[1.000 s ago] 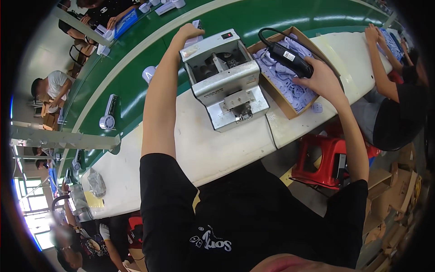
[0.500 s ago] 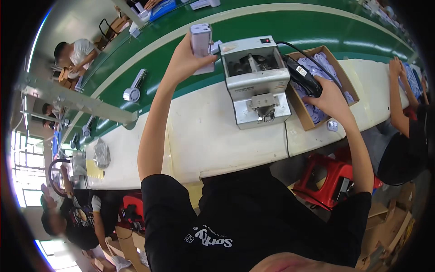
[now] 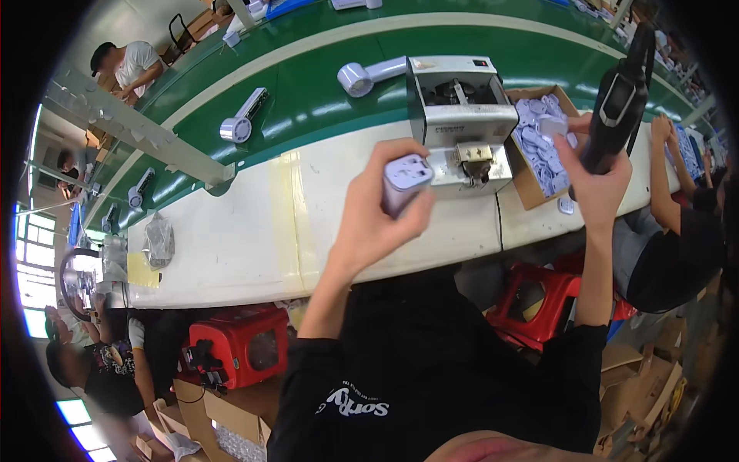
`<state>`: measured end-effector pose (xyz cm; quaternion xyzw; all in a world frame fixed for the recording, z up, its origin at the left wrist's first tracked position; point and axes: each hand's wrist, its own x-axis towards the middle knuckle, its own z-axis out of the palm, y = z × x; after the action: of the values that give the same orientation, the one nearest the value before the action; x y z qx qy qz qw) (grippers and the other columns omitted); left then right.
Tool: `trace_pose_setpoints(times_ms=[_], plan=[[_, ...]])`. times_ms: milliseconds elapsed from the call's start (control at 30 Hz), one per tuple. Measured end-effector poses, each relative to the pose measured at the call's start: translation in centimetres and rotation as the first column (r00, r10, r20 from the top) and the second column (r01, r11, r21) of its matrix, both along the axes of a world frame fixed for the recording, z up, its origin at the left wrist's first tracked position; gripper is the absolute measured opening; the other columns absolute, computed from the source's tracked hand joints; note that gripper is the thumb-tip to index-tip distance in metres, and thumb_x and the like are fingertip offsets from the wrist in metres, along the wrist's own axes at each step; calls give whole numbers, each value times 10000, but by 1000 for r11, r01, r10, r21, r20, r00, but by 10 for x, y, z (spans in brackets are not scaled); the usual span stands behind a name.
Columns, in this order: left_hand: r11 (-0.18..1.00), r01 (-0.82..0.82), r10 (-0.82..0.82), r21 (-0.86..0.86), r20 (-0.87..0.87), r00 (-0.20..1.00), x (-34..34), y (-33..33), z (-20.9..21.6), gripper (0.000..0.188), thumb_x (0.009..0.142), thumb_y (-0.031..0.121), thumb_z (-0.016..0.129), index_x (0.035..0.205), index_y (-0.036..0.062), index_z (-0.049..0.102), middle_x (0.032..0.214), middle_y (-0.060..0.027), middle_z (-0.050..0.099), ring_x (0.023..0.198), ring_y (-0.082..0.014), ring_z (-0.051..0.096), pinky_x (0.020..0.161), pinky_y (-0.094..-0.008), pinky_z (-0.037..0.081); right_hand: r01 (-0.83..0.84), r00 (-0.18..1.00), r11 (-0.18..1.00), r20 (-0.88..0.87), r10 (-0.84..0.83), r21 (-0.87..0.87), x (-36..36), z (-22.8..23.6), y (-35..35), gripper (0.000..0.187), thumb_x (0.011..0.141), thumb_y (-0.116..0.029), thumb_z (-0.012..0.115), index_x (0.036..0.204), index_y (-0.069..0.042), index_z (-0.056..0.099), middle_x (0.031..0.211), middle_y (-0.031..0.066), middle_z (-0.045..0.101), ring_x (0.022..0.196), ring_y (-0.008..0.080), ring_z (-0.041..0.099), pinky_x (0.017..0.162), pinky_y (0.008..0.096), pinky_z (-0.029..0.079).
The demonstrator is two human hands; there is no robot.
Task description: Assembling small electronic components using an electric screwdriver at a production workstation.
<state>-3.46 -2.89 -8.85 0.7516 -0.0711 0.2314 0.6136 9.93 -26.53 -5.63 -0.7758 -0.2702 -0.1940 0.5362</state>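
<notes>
Over the worn white surface (image 3: 231,231), just left of the front of a silver-grey, box-shaped metal machine (image 3: 469,127), gripping a pale lavender plastic block (image 3: 406,181) with rounded corners in the left hand (image 3: 369,219). Wrapped round it with fingers behind and thumb bent toward its right side; tilted so as to show its slotted end to the head camera.

Farther right, gripping a long black tool (image 3: 622,96) with a shiny metal clip in the right hand (image 3: 600,173), closed round its lower part and held nearly upright in the view. Near that thumb and forefinger, showing a pale piece (image 3: 551,125), blurred; cannot tell whether pinched there or lying among other parts.

Beside the machine, with an open brown cardboard box (image 3: 526,186) between it and the right hand, filled with flat pale lavender plastic parts (image 3: 543,158). Off the box's near corner, on the surface, with a small rounded pale part (image 3: 566,205) lying loose. Behind, on a glossy green belt (image 3: 308,100), with a white round-headed device (image 3: 356,79) reaching to the machine by its handle.
</notes>
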Motion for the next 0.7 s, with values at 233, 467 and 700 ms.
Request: trace_pose_setpoints(times_ms=[233, 467, 700], plan=[[985, -146, 144, 95, 29, 989, 0, -24, -16, 477, 725, 250, 731, 1078, 41, 487, 912, -111, 608, 822, -222, 621, 739, -282, 466, -434, 687, 853, 507, 521, -289, -43, -1, 59, 338, 677, -24, 713, 1003, 8, 628, 862, 93, 616, 642, 128, 611, 612, 222, 488], [999, 48, -49, 20, 90, 995, -16, -8, -23, 516, 745, 365, 711, 1061, 28, 483, 926, -131, 617, 813, -303, 628, 717, -323, 482, -470, 756, 768, 249, 605, -436, -80, -5, 59, 351, 664, -61, 723, 1005, -18, 651, 963, 111, 588, 678, 145, 614, 549, 240, 496], [1000, -8, 8, 1, 80, 997, -17, -17, -42, 518, 753, 351, 707, 1075, 21, 474, 926, -132, 616, 794, -319, 626, 704, -324, 491, -529, 779, 755, 131, 613, -387, -81, -15, 62, 323, 669, -58, 724, 979, -26, 638, 909, 94, 562, 661, 141, 597, 525, 226, 484]])
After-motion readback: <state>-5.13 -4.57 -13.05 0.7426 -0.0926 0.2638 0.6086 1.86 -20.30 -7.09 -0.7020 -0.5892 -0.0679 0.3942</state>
